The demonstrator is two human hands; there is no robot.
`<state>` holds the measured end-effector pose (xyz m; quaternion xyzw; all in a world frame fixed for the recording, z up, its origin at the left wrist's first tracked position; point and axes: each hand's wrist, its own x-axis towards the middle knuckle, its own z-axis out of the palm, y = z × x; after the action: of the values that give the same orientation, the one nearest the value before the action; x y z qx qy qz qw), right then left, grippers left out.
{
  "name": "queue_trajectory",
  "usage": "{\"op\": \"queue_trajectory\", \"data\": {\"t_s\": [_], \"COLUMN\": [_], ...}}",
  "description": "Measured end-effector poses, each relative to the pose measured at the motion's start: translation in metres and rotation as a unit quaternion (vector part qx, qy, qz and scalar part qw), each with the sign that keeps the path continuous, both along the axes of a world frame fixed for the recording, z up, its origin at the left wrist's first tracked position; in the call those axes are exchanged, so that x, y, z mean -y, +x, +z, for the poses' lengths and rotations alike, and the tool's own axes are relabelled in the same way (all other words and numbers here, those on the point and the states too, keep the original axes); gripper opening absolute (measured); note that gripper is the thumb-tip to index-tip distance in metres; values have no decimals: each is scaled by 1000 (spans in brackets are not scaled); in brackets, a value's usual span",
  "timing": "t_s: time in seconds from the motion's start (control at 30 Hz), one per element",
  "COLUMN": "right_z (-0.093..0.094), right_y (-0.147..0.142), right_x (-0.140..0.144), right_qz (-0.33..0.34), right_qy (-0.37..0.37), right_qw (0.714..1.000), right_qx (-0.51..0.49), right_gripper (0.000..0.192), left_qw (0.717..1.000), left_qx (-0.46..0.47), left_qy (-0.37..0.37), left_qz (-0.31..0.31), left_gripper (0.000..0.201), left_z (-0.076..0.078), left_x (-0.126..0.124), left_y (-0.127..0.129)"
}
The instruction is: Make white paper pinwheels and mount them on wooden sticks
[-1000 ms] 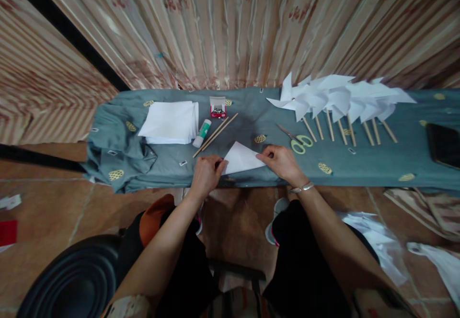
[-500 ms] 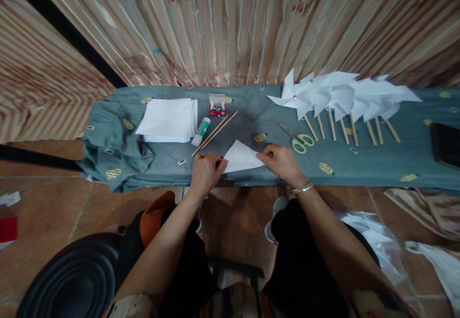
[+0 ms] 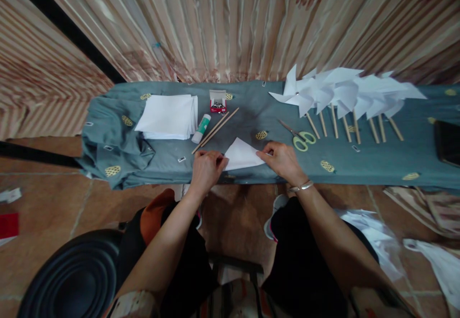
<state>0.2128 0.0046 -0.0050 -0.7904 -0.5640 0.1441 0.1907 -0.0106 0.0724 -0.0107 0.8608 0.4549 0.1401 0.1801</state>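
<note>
A white sheet of paper folded into a triangle (image 3: 243, 155) lies near the front edge of the cloth-covered table, its peak pointing away from me. My left hand (image 3: 208, 168) pinches its left corner between thumb and fingers. At the opposite corner, my right hand (image 3: 281, 161) grips the paper in the same way. Just beyond the left hand are two wooden sticks (image 3: 216, 130) and a green and white glue stick (image 3: 201, 129). Scissors with pale green handles (image 3: 304, 141) rest to the right, past my right hand.
A stack of white paper (image 3: 166, 117) sits at the left. Behind the sticks stands an open red box (image 3: 218, 106) of small metal pieces. Several white paper pinwheels (image 3: 334, 93) on sticks overlap at the back right. A dark phone-like object (image 3: 447, 141) lies at the right edge.
The view has shifted slightly. Both hands still hold the folded paper's two corners, and no object has visibly been moved.
</note>
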Motion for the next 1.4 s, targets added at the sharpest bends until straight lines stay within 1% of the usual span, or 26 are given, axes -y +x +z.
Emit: {"op": "queue_trajectory", "data": {"t_s": [0.3, 0.37, 0.43, 0.5, 0.57, 0.63, 0.8, 0.87, 0.97, 1.03, 1.2, 1.3, 1.4], "right_z": [0, 0, 0, 0, 0, 0, 1, 3, 5, 5, -4, -11, -18], "right_y": [-2, -2, -2, -2, -2, -2, -2, -3, -14, -26, -59, -67, -65], "right_x": [0, 0, 0, -1, -1, -1, -1, 0, 3, 5, 7, 9, 13], "right_qz": [7, 11, 15, 21, 25, 25, 25, 31, 52, 73, 126, 112, 86], "right_qy": [1, -4, -4, 2, 5, 3, -9, 1, 51, 80, 95, 93, 91], "right_qw": [1000, 1000, 999, 999, 999, 999, 998, 998, 992, 985, 978, 980, 982], "right_qx": [18, 26, 35, 43, 46, 45, 51, 63, 107, 134, 137, 136, 140], "right_gripper": [18, 18, 18, 18, 18, 18, 19, 18, 18, 24, 42, 47, 48], "left_qw": [1000, 1000, 999, 998, 997, 996, 996, 996, 996, 996, 995, 995, 994], "left_qx": [12, 22, 30, 27, 17, 9, -6, -11, -14, -12, -11, -13, -8], "left_qy": [3, 17, 35, 39, 34, 32, 32, 32, 29, 31, 42, 43, 49], "left_qz": [7, 8, -9, -42, -68, -80, -83, -82, -80, -81, -86, -91, -98], "left_gripper": [14, 22, 36, 41, 40, 38, 37, 37, 33, 31, 29, 30, 32], "left_z": [0, 0, 0, -1, -3, -4, -2, -1, 0, 1, 4, 4, 1], "left_x": [2, 2, 2, 2, 2, 3, 3, 3, 3, 4, 6, 8, 8], "left_y": [1, 1, 3, 6, 9, 12, 16, 16, 17, 18, 18, 16, 13]}}
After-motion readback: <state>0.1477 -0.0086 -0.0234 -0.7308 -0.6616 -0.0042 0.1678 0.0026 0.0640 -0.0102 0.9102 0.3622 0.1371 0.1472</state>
